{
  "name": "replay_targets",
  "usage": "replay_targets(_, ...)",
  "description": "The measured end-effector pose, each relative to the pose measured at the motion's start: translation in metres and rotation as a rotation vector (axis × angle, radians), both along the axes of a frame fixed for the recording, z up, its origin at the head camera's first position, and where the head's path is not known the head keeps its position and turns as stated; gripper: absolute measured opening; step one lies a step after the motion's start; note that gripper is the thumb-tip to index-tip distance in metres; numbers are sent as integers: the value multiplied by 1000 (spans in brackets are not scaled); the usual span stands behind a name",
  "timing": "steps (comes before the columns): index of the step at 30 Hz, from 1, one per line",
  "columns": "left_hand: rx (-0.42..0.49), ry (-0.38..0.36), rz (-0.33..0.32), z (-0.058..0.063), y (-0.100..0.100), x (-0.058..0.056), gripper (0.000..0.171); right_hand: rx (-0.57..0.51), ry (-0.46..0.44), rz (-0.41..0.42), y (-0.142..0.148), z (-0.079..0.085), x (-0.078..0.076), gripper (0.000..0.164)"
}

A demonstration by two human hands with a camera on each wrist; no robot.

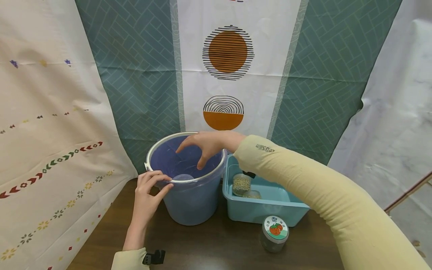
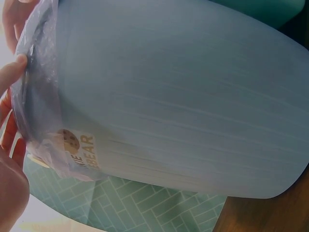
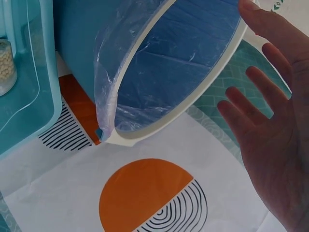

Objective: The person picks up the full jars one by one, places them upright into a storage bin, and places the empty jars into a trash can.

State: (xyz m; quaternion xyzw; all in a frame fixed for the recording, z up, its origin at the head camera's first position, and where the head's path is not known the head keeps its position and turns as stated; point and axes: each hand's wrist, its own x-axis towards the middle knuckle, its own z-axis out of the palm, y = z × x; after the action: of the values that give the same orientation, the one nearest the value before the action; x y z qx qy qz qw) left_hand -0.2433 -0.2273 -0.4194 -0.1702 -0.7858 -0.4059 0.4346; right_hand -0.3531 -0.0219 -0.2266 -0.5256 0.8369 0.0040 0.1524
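right hand (image 3: 275, 140) open, fingers spread beside bag-lined blue bin (image 3: 188, 58); teal tub (image 3: 29, 96) at left.

Patterned cloths (image 1: 135, 75) hang behind a dark wooden table (image 1: 219, 243).

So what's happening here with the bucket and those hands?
A person is working at a blue bin lined with a clear plastic bag, on a dark wooden table. The left hand pinches the near rim, while the right hand hovers open over the mouth, holding nothing. Beside the bin, a teal tub holds jars, and another jar stands in front of it.
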Motion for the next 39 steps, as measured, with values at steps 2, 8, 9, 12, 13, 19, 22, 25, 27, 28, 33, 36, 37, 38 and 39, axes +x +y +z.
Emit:
replay_targets(2, 3, 0, 0, -1, 0, -1, 33, -4, 0, 6, 1, 0, -1, 76)
replay_targets(8, 5, -5, 1, -2, 0, -1, 33, -16, -9, 4, 7, 2, -2, 75)
replay_targets(9, 3, -6, 2, -1, 0, -1, 33, -19, -10, 0, 9, 3, -2, 74)
replay_targets(12, 1, -10, 4, 0, 0, 1, 33, -26, 0, -5, 14, 3, -3, 70)
replay_targets(13, 1, -11, 5, 0, 0, 1, 32, -28, 6, -6, 16, 3, -3, 68)
replay_targets(19, 0, -20, 10, 0, 0, 2, 33, -44, 2, -38, 32, 4, -1, 64)
replay_targets(22, 2, -18, 7, 0, 0, 1, 32, -48, -11, -55, 45, 4, 1, 63)
replay_targets(25, -1, -13, 4, -1, 0, 1, 33, -50, -6, -42, 58, 2, 5, 61)
replay_targets(27, -1, -13, 2, 0, 0, 1, 33, -58, 3, -19, 67, -1, 6, 58)
replay_targets(28, -2, -12, 3, 0, 0, 1, 33, -63, 8, -7, 71, -2, 7, 58)
replay_targets(33, 0, -17, 6, 0, 0, 1, 32, -143, 7, 30, 93, -13, 9, 55)
replay_targets(36, -3, -26, 5, 2, -1, 1, 32, -205, -1, 22, 108, -21, 11, 54)
replay_targets(37, -3, -26, 4, 2, -1, 1, 32, -223, 2, 17, 113, -24, 11, 54)
replay_targets(38, -3, -27, 3, 2, -1, 1, 31, -238, 3, 10, 118, -26, 13, 54)
replay_targets(39, -3, -27, 3, 2, -1, 1, 31, -252, -2, 3, 122, -29, 14, 55)
